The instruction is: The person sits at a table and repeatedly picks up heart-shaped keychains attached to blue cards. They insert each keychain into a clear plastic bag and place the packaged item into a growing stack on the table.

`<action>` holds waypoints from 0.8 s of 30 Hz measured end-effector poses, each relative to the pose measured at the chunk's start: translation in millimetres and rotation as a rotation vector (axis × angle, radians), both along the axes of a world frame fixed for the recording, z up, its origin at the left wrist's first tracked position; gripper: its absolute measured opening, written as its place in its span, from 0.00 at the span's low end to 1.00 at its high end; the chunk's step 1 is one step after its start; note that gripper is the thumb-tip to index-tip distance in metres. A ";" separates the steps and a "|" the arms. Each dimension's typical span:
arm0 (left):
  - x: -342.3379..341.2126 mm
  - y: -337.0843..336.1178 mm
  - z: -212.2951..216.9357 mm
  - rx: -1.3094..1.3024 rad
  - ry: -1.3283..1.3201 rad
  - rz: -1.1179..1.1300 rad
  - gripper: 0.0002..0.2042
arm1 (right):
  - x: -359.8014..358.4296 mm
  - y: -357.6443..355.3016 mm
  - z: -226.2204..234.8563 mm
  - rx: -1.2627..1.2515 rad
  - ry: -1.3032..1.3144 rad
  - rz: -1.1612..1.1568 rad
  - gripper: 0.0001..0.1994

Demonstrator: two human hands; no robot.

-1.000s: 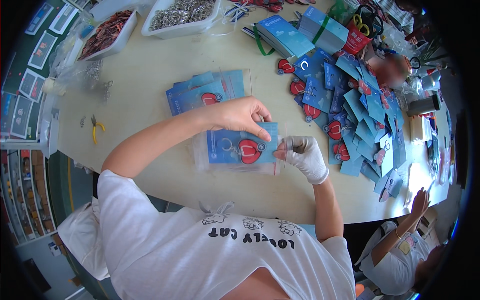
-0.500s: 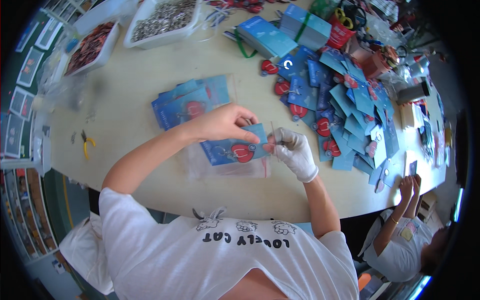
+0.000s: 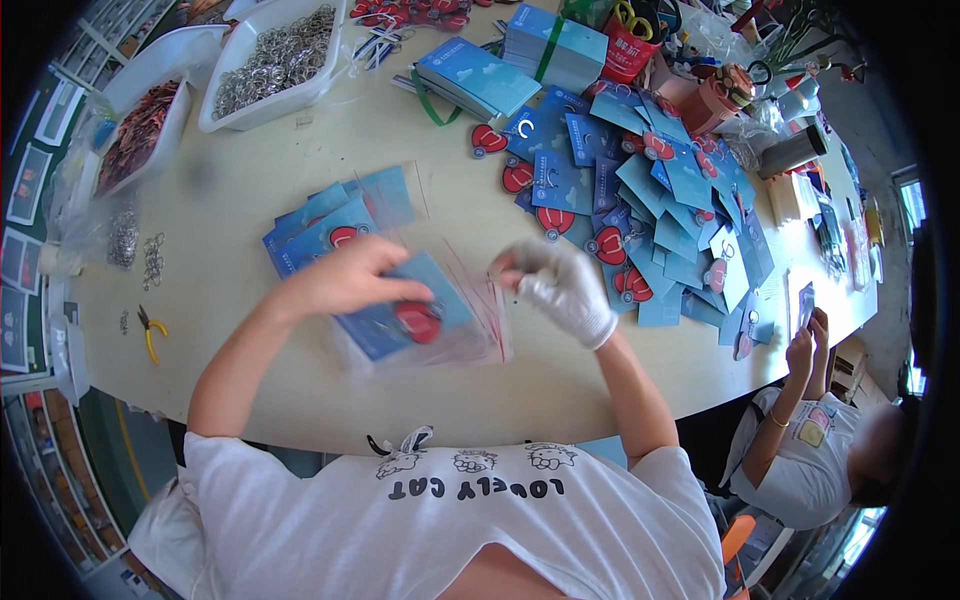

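A blue card (image 3: 440,277) with a red heart-shaped keychain (image 3: 417,320) lies slantwise in a clear zip bag (image 3: 497,345) before me. My bare left hand (image 3: 350,280) grips the card, its thumb stretched across the face near the keychain; some fingers are hidden. At the bag's right edge, my right hand (image 3: 565,292), in a white glove with bare fingertips, pinches the plastic lip. Slight motion blurs both hands. Just beyond the left hand rests a small pile of bagged blue cards (image 3: 310,215).
A large heap of blue cards with red keychains (image 3: 655,220) spreads to the right. Banded card stacks (image 3: 555,45) and a white tub of metal rings (image 3: 215,115) stand at the back. Yellow-handled pliers (image 3: 152,340) lie left. A co-worker's hands (image 3: 808,345) hold a card far right.
The card sits deeper in the bag and has tilted. My right hand has drawn back slightly from the card to the bag's lip. The whole view has shifted a little.
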State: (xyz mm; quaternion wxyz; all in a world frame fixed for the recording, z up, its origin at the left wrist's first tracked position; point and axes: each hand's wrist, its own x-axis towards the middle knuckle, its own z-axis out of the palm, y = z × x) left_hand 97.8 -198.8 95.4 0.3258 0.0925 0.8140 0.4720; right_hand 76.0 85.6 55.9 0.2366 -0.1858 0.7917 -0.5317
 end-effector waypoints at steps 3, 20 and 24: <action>-8.0 -45.3 3.2 0.114 0.096 0.279 0.06 | -39.6 12.4 -3.0 0.491 0.964 -0.184 0.27; -10.6 73.1 -56.0 0.800 -0.220 0.344 0.16 | -49.3 -9.1 -3.2 0.439 1.078 -0.458 0.14; -12.9 97.3 -49.6 0.996 -0.241 0.353 0.18 | -38.5 2.6 29.1 -0.300 0.334 -0.780 0.12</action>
